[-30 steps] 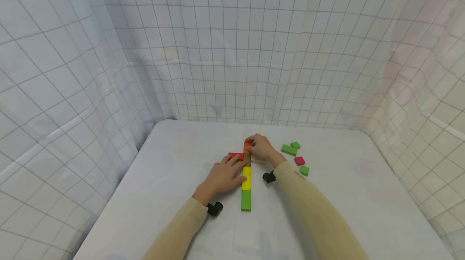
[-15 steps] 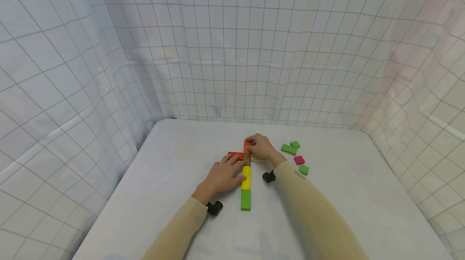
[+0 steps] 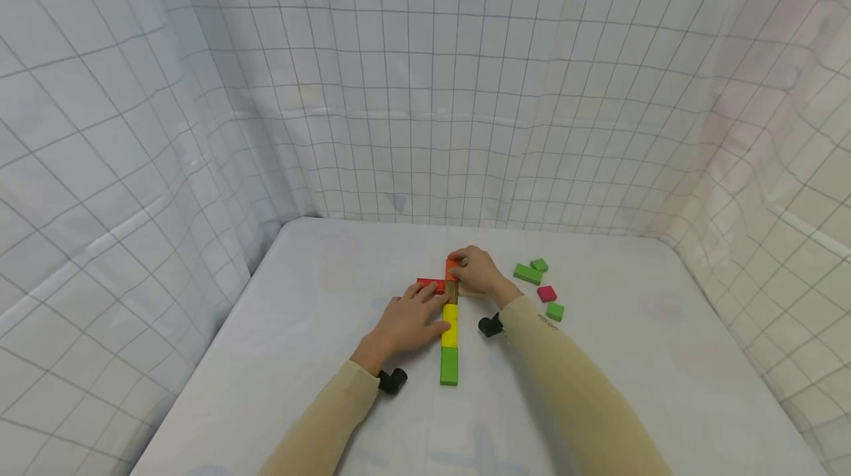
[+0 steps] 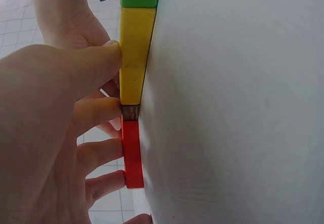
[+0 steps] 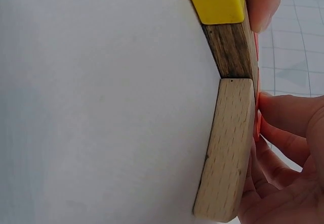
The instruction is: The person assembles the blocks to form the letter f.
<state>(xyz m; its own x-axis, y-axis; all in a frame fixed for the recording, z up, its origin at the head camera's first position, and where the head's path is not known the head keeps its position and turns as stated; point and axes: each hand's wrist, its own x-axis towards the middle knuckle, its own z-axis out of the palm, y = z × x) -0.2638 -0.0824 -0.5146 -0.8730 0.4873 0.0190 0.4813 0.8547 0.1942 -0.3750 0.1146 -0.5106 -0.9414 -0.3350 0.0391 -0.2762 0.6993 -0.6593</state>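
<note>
Wooden blocks lie end to end on the white table: a green block (image 3: 449,366), a yellow section (image 3: 450,339), a dark brown block (image 3: 452,290) and an orange block (image 3: 452,267) at the far end. A red block (image 4: 133,155) juts left from the brown one, and a pale wood block (image 5: 225,148) juts right. My left hand (image 3: 407,322) rests with spread fingers on the red and brown blocks, its thumb at the yellow side. My right hand (image 3: 479,270) pinches the orange block between thumb and fingers and hides part of it.
To the right lie loose pieces: a long green block (image 3: 528,274), a small green piece (image 3: 539,264), a small red piece (image 3: 547,293) and another green piece (image 3: 555,311). A white gridded curtain (image 3: 452,128) hangs behind the table and along both sides.
</note>
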